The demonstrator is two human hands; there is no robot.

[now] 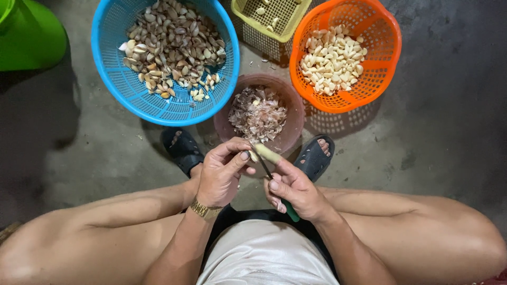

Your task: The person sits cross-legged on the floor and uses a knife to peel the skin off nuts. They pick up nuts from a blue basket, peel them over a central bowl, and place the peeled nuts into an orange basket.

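My left hand (224, 171) pinches a pale garlic clove (265, 153) at its near end, just above the rim of the brown bowl (293, 105). My right hand (293, 191) grips a small knife (274, 183) with a green handle, its thin blade pointing up against the clove. The brown bowl holds a heap of papery garlic skins (257, 113). A gold watch band sits on my left wrist.
A blue basket (113, 63) of unpeeled cloves stands at far left. At far right an orange basket (380, 47) holds peeled cloves. Between them, a yellow basket (274, 18). A green container (29, 34) at top left. My sandalled feet flank the bowl on the concrete floor.
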